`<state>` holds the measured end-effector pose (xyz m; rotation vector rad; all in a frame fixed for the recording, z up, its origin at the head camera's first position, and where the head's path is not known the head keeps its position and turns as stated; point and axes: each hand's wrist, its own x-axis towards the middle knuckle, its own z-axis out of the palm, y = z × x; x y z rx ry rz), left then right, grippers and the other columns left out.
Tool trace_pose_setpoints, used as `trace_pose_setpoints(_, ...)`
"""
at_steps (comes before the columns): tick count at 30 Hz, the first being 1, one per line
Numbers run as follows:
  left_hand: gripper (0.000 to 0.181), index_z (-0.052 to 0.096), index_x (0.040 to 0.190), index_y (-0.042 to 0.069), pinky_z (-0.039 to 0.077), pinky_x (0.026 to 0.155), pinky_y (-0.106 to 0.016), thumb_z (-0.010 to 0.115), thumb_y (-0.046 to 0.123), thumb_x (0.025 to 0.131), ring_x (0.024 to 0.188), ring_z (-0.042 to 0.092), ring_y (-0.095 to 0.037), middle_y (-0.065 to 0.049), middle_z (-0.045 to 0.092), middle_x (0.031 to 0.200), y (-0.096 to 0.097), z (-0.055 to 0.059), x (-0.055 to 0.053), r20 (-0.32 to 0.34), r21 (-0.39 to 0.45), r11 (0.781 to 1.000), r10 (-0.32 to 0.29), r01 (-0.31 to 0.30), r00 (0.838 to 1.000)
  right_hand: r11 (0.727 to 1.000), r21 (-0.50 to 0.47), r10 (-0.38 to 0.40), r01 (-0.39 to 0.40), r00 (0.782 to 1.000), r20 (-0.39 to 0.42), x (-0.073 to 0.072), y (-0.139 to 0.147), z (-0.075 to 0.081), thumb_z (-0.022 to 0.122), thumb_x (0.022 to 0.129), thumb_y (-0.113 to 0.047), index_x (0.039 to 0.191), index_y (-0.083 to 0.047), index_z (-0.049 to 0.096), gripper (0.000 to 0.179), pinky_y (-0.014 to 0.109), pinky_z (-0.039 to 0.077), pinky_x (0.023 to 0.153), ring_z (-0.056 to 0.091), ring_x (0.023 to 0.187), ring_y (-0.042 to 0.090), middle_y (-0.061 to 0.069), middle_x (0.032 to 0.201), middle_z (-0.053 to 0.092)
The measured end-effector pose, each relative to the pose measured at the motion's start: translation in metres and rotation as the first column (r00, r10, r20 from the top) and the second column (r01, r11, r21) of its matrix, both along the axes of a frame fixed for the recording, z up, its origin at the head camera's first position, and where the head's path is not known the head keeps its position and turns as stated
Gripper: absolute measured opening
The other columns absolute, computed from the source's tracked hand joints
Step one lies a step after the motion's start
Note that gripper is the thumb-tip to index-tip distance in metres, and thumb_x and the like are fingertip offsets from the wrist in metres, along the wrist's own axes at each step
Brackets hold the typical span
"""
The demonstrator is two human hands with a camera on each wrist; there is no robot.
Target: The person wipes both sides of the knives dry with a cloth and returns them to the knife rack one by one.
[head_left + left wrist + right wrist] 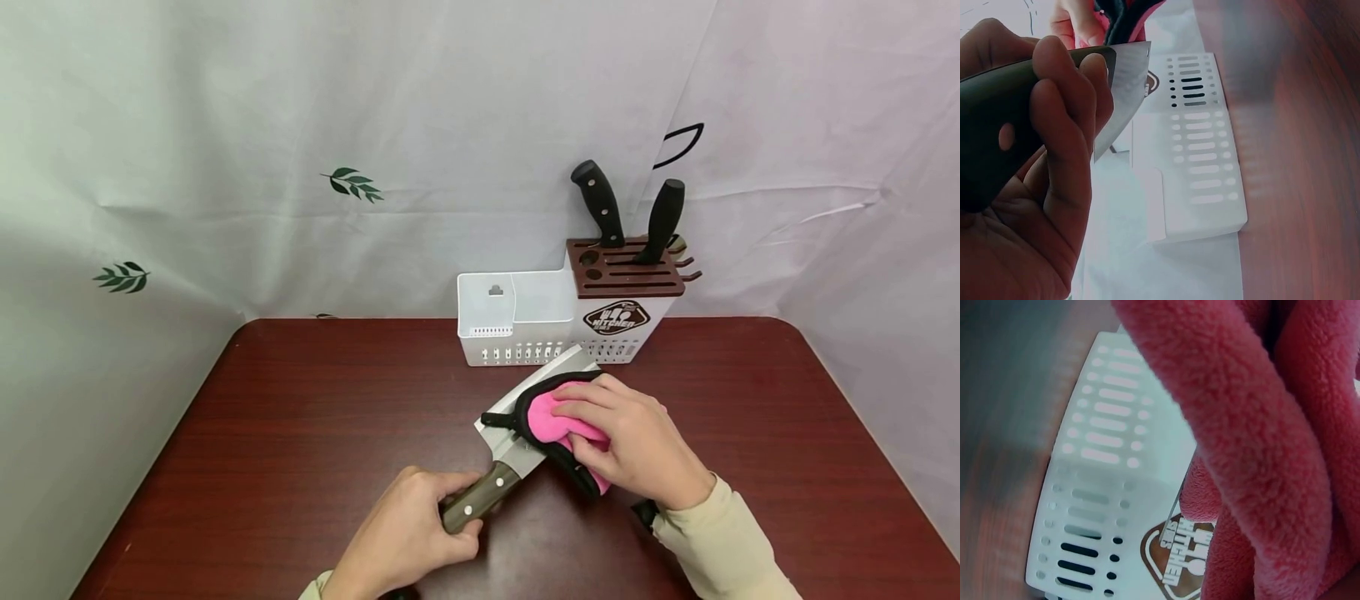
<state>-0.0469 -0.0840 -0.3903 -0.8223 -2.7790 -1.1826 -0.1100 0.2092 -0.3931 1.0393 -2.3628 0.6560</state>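
Observation:
My left hand (pixel 408 525) grips the olive-brown riveted handle of a cleaver (pixel 482 497), its wide metal blade pointing away toward the back right. In the left wrist view, fingers curl round the dark handle (pixel 997 125). A pink fleecy cloth (pixel 551 419) with black edging and a black loop lies folded over the blade, hiding much of it. With bent fingers and thumb, my right hand (pixel 633 437) holds the cloth against the blade. Bunched folds of the cloth (pixel 1241 437) fill much of the right wrist view.
Behind the blade stands a white perforated knife holder (pixel 525 333) with a brown slotted top (pixel 630 287). Two black-handled knives (pixel 600 204) stand in its slots, and small hooks stick out at its right. The reddish-brown table (pixel 337 400) ends at pale fabric walls.

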Motion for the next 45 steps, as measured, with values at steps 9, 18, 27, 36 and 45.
trace_pose_setpoints(9,0.039,0.075,0.101,0.029,0.033,0.046,-0.009,0.078,0.01,0.068,0.052,0.038,0.011,0.031,0.051,0.065,-0.003,0.001,0.0,0.017,0.013,1.0,0.001,-0.001,1.0,0.993,0.015,-0.116,0.116,0.993,0.013,-0.002,0.009,0.001,0.073,0.076,-0.016,0.107,-0.02,0.078,0.031,0.03,0.052,0.062,0.059,0.095,0.008,-0.009,0.116,0.07)
trace_pose_setpoints(18,0.04,0.075,0.104,0.032,0.038,0.049,-0.012,0.083,0.012,0.071,0.053,0.041,0.009,0.029,0.052,0.066,-0.005,0.004,-0.001,0.076,0.004,1.0,-0.014,0.014,0.997,0.959,0.027,-0.283,0.282,0.959,0.029,-0.004,0.015,0.002,0.072,0.079,-0.019,0.109,-0.015,0.077,0.03,0.036,0.052,0.06,0.06,0.098,0.012,-0.004,0.115,0.071)
trace_pose_setpoints(27,0.042,0.074,0.108,0.03,0.042,0.052,-0.018,0.084,0.014,0.07,0.056,0.045,0.006,0.026,0.054,0.067,-0.006,0.005,-0.002,0.134,-0.037,0.999,-0.006,0.011,0.991,0.939,-0.077,-0.341,0.336,0.938,-0.057,-0.006,0.02,0.003,0.064,0.083,-0.016,0.104,-0.014,0.078,0.026,0.035,0.05,0.058,0.059,0.092,0.014,-0.002,0.114,0.072)
trace_pose_setpoints(36,0.034,0.074,0.103,0.025,0.042,0.053,-0.017,0.081,0.011,0.073,0.055,0.048,0.008,0.028,0.058,0.07,-0.006,0.003,-0.003,0.106,-0.023,1.0,-0.007,0.009,0.994,0.905,-0.332,-0.324,0.267,0.937,-0.129,-0.006,0.017,0.01,0.06,0.087,-0.018,0.109,-0.007,0.078,0.03,0.022,0.045,0.082,0.062,0.09,0.025,0.006,0.116,0.073)
trace_pose_setpoints(45,0.029,0.075,0.103,0.022,0.045,0.055,-0.018,0.08,0.013,0.076,0.058,0.052,0.006,0.026,0.064,0.078,-0.009,0.003,-0.004,0.112,0.001,1.0,0.016,-0.017,0.994,0.847,-0.485,-0.343,0.217,0.921,-0.187,-0.007,0.014,0.014,0.06,0.087,-0.016,0.105,-0.002,0.078,0.029,0.017,0.04,0.092,0.062,0.089,0.035,0.014,0.111,0.073)
